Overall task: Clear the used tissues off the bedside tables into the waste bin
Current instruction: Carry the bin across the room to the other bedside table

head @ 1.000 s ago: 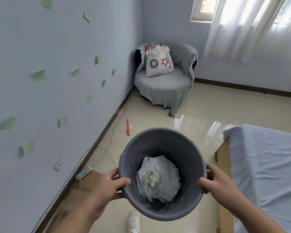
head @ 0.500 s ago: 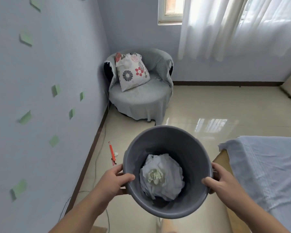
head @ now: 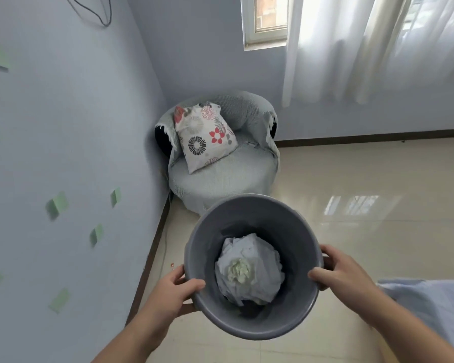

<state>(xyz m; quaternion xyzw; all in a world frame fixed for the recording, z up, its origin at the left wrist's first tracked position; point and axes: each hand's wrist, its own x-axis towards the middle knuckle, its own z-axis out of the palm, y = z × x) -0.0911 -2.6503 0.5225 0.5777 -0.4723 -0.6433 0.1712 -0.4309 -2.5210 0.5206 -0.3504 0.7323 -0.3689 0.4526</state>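
The round grey cloth-covered armchair (head: 220, 179) stands in the corner, behind the bin. The round grey plastic waste bin (head: 294, 231) is held up off the floor. The left hand (head: 173, 289) grips the bin's left rim, thumb inside and fingers (head: 179, 275) curled outside. The right hand (head: 341, 268) grips the right rim. The crumpled white tissues (head: 257, 260) lie at the bottom of the bin. They look soft and very light. The bin looks stiff and light, best held by its rim. No words can be read.
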